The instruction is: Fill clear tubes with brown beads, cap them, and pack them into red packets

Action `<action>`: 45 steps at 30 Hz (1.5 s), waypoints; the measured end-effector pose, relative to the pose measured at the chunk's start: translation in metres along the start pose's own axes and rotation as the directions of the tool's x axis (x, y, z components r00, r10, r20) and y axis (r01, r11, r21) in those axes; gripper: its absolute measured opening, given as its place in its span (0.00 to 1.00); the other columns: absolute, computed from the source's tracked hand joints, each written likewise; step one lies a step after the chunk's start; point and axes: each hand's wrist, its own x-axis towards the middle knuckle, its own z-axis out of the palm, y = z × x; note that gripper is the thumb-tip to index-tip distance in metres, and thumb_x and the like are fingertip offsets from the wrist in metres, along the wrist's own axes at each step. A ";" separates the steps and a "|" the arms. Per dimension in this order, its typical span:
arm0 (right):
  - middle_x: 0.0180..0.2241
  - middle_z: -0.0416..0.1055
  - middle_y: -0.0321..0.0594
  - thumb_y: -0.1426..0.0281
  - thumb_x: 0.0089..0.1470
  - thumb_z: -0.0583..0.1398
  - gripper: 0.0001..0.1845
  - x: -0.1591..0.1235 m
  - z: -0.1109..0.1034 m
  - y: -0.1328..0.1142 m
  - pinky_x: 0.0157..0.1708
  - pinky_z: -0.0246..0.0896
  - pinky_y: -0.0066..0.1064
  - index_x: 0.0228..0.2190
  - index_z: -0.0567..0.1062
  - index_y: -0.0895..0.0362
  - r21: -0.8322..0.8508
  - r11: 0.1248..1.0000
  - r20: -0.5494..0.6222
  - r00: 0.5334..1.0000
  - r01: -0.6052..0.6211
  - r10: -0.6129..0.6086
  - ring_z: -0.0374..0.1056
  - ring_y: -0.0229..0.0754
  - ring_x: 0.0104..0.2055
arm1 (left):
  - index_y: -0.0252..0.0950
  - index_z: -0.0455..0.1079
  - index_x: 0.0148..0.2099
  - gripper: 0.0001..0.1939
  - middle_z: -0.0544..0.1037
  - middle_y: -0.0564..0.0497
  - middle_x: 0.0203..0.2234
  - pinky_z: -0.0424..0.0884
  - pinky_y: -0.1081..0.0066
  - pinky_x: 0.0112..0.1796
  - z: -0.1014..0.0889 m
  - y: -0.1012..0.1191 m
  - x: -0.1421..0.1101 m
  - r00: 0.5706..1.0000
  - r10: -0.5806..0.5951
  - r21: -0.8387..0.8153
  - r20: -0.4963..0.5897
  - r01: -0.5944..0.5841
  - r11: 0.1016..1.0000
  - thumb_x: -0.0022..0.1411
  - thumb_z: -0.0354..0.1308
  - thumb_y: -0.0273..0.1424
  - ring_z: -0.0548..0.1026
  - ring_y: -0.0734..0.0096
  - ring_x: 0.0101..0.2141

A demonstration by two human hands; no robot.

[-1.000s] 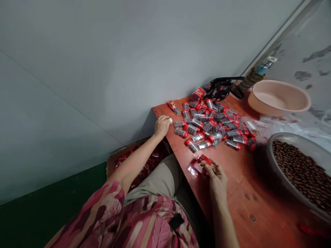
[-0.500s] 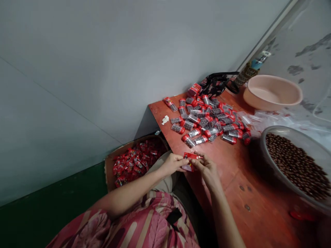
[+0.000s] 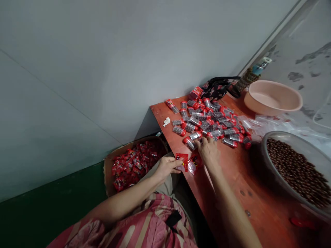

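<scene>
My left hand [image 3: 167,167] pinches a small red packet [image 3: 182,160] at the near edge of the red-brown table [image 3: 258,206]. My right hand [image 3: 208,151] reaches forward, fingers curled over the nearest of the pile of small clear tubes with red caps [image 3: 209,122]; I cannot see whether it grips one. A couple of red and clear packets [image 3: 193,164] lie on the table between my hands.
A cardboard box of red packets [image 3: 134,162] sits on the floor to my left. A metal bowl of brown beads [image 3: 297,168], a pink basin [image 3: 272,98], clear bags [image 3: 258,122], a black bag [image 3: 219,86] and a white scrap [image 3: 167,121] share the table by the grey wall.
My left hand left the white scrap, joined my right hand on the red packet, and now keeps one packet alone. My right hand has moved forward to the tube pile.
</scene>
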 end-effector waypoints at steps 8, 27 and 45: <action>0.47 0.62 0.52 0.68 0.45 0.55 0.22 0.000 0.014 0.037 0.46 0.54 0.42 0.44 0.67 0.61 0.195 0.974 -0.111 0.989 0.115 -0.095 0.58 0.51 0.48 | 0.28 0.73 0.28 0.17 0.76 0.46 0.21 0.70 0.75 0.25 -0.001 0.005 0.002 1.000 0.006 -0.094 -0.028 -0.009 0.996 0.42 0.66 0.39 0.73 0.75 0.22; 0.22 0.67 0.30 0.67 0.38 0.65 0.15 -0.071 -0.018 -0.024 0.25 0.56 0.26 0.30 0.70 0.57 0.901 0.264 0.306 0.937 -0.343 0.170 0.60 0.34 0.23 | 0.31 0.62 0.17 0.21 0.59 0.58 0.12 0.56 0.78 0.20 0.025 0.005 0.002 0.964 0.235 0.272 0.128 -0.262 0.926 0.47 0.59 0.43 0.59 0.82 0.18; 0.25 0.71 0.33 0.67 0.35 0.67 0.19 -0.070 -0.023 -0.009 0.29 0.60 0.30 0.32 0.71 0.57 0.901 0.229 0.370 0.928 -0.368 0.033 0.66 0.38 0.27 | 0.29 0.65 0.20 0.21 0.64 0.56 0.16 0.71 0.69 0.31 0.022 0.010 0.001 0.957 0.040 0.049 0.288 -0.056 0.997 0.44 0.62 0.44 0.67 0.78 0.21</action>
